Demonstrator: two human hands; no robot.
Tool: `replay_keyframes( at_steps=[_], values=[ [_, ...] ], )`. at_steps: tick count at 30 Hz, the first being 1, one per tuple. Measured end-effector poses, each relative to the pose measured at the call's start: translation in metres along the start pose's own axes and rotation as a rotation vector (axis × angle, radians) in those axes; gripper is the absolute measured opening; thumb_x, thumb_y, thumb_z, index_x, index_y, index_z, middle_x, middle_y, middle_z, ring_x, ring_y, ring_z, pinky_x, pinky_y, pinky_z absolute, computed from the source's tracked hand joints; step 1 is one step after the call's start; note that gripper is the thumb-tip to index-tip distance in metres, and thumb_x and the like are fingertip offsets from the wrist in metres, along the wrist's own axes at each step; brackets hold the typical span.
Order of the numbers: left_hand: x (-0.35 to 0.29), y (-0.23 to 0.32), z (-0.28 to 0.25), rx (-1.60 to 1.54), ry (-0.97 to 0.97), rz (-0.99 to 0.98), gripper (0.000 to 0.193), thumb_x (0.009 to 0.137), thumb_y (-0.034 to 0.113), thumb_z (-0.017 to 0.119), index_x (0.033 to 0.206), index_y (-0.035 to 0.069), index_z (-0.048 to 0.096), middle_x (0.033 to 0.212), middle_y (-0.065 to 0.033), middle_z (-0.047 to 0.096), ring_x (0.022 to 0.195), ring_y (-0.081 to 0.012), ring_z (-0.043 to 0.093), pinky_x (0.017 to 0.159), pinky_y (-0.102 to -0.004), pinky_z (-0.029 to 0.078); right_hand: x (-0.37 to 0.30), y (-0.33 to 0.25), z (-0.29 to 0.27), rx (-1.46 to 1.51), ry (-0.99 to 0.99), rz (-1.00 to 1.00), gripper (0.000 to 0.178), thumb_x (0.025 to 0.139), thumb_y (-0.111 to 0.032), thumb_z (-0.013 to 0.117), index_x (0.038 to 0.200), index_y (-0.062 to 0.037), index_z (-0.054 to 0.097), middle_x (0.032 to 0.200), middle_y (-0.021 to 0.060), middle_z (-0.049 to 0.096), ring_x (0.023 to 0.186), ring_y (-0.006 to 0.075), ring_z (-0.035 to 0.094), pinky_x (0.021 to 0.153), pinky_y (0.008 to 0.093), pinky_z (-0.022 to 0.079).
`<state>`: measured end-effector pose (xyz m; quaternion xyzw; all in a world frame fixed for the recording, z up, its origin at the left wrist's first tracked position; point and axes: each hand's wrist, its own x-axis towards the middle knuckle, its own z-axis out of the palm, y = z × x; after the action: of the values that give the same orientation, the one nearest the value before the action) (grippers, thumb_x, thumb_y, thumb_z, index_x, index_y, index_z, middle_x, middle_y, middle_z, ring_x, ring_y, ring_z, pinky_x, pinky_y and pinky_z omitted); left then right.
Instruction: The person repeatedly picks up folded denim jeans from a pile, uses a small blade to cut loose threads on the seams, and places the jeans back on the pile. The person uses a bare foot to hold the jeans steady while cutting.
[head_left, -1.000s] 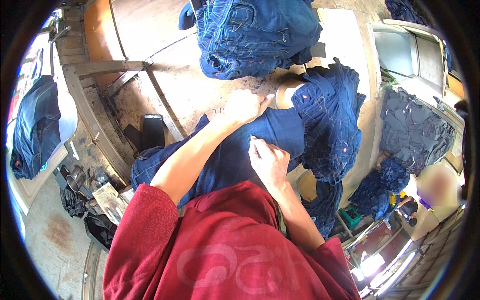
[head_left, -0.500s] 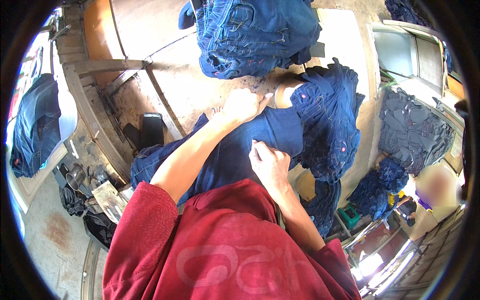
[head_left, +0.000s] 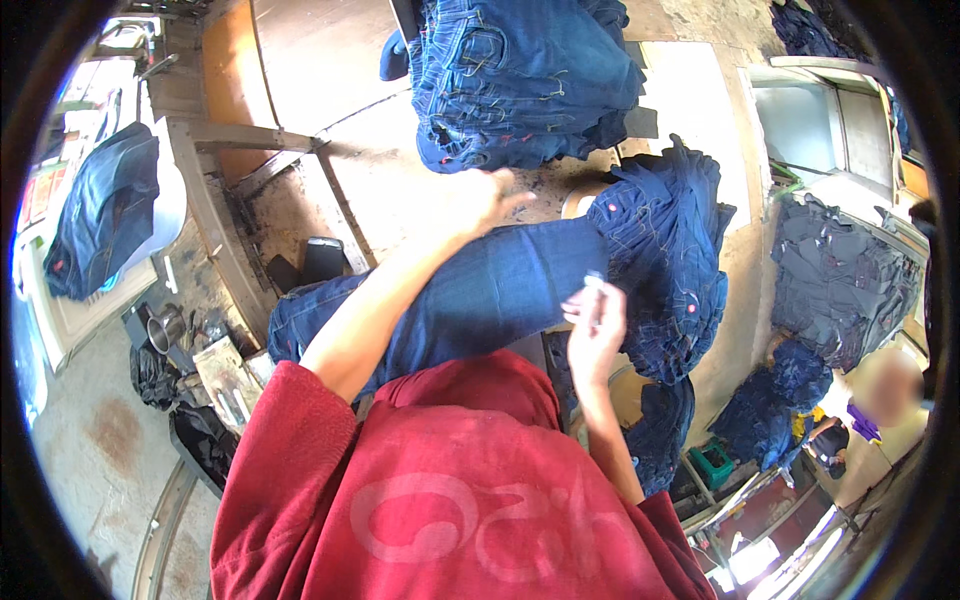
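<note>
A dark blue denim trouser leg (head_left: 500, 285) lies stretched out in front of me. Over its far edge is my left hand (head_left: 475, 208), blurred and washed out by light, its fingers apart and nothing visible in them. My right hand (head_left: 598, 325) is raised by the leg's right end, with its fingers pinched around a small whitish piece (head_left: 593, 279) whose kind I cannot make out. Right beside it hangs a bunched heap of dark blue jeans (head_left: 675, 250) with small red marks.
A tall stack of blue jeans (head_left: 525, 85) stands ahead. A wooden frame (head_left: 225, 240) is at left, near a metal mug (head_left: 166, 328). Grey garments (head_left: 840, 275), a green crate (head_left: 710, 463) and another person (head_left: 830, 445) are at right.
My right hand has moved right and lifted off the denim. My left hand has loosened from a fist and shifted slightly away from me. The trouser leg lies smoother.
</note>
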<state>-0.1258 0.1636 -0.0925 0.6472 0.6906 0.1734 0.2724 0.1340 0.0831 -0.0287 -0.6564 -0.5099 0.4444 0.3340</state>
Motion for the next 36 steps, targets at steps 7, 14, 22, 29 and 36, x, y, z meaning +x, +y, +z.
replay_keyframes(
  at_steps=[7, 14, 22, 29, 36],
  values=[
    [-0.191, -0.050, -0.108, 0.213, 0.460, 0.116, 0.020, 0.083, 0.012, 0.089, 0.086, 0.009, 0.069, 0.092, -0.0070, 0.070, 0.084, -0.0306, 0.068, 0.080, -0.0433, 0.055, 0.027, 0.070, -0.067, 0.992, -0.083, 1.093, 0.051, 0.102, -0.055, 0.075, 0.078, -0.0202, 0.047, 0.058, -0.0098, 0.033, 0.046, 0.0064, 0.037, 0.043, 0.0274, 0.032],
    [-0.262, -0.037, -0.073, 0.304, -0.064, 0.060, 0.049, 0.098, 0.034, 0.076, 0.144, 0.017, 0.071, 0.163, -0.0072, 0.056, 0.158, -0.0295, 0.043, 0.132, -0.0530, 0.028, 0.130, 0.156, -0.078, 0.329, 0.387, 0.723, 0.044, 0.096, -0.038, 0.087, 0.075, -0.0174, 0.055, 0.059, -0.0060, 0.041, 0.045, 0.0108, 0.040, 0.042, 0.0318, 0.035],
    [-0.222, -0.047, -0.063, 0.063, 0.193, -0.091, 0.067, 0.095, 0.044, 0.079, 0.151, 0.010, 0.063, 0.158, -0.0137, 0.058, 0.149, -0.0341, 0.048, 0.126, -0.0553, 0.035, 0.174, 0.138, -0.096, -0.374, -0.033, 0.531, 0.053, 0.102, -0.052, 0.076, 0.080, -0.0067, 0.059, 0.066, 0.0007, 0.049, 0.051, 0.0150, 0.048, 0.047, 0.0360, 0.040],
    [-0.182, -0.088, -0.071, 0.037, 0.136, 0.100, 0.037, 0.092, 0.040, 0.082, 0.103, 0.004, 0.080, 0.114, -0.0103, 0.077, 0.092, -0.0306, 0.072, 0.086, -0.0423, 0.061, -0.023, -0.025, 0.026, -0.375, -0.395, -0.287, 0.024, 0.106, -0.015, 0.071, 0.128, -0.0058, 0.067, 0.089, 0.0110, 0.076, 0.070, 0.0189, 0.069, 0.066, 0.0356, 0.055],
    [-0.156, -0.122, -0.088, -0.480, -0.180, 0.103, 0.048, 0.086, 0.040, 0.089, 0.112, 0.000, 0.079, 0.103, -0.0202, 0.078, 0.100, -0.0383, 0.076, 0.087, -0.0465, 0.060, -0.109, -0.060, 0.156, -0.463, -0.398, -0.647, 0.019, 0.089, -0.002, 0.080, 0.108, -0.0057, 0.078, 0.092, 0.0099, 0.081, 0.072, 0.0256, 0.077, 0.065, 0.0370, 0.062]
  ],
)
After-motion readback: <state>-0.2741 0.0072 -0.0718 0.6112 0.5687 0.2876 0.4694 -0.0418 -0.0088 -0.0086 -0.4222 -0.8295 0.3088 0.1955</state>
